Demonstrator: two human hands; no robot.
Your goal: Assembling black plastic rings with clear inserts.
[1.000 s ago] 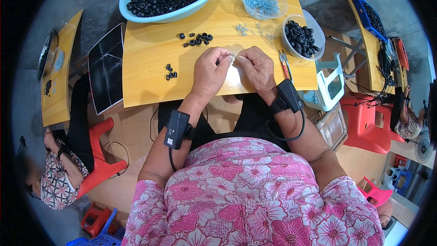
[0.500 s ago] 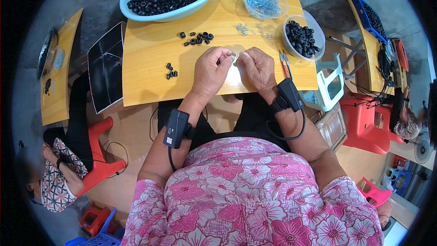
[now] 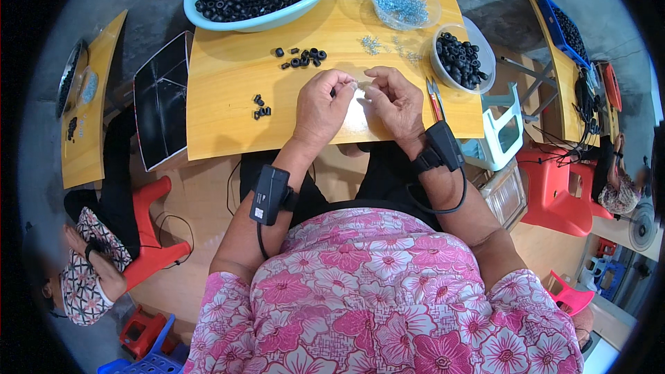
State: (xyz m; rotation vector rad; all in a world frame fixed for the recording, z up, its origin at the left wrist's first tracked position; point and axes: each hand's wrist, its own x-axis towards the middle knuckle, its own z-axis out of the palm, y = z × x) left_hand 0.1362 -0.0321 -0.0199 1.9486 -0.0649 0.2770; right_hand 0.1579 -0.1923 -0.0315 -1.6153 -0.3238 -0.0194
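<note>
Over the near part of the yellow wooden table [image 3: 228, 128], my left hand [image 3: 323, 105] is closed in a pinch. A small black part [image 3: 334, 92] shows between its fingers, mostly hidden. My right hand [image 3: 398, 102] is just beside it, thumb and forefinger apart, with nothing visible in them. Beyond my hands lie loose black round parts [image 3: 305, 59], some with holes through them. A smaller group of black parts [image 3: 261, 109] rests left of my left hand. Tiny silvery pieces [image 3: 370, 44] are scattered past my right hand. Tweezers [image 3: 437, 99] with red handles lie right of it.
A pale blue basin [image 3: 267, 24] heaped with black parts stands at the far left. On the right are a clear tub of bluish small pieces [image 3: 402, 8] and a white tub [image 3: 463, 83] of black parts. A pale green stool [image 3: 503, 128] stands right of the table. Another person [image 3: 97, 263] sits at left.
My right hand has drawn slightly away from my left, and its thumb and forefinger have spread from a pinch. My left hand keeps its pinch in nearly the same place.
</note>
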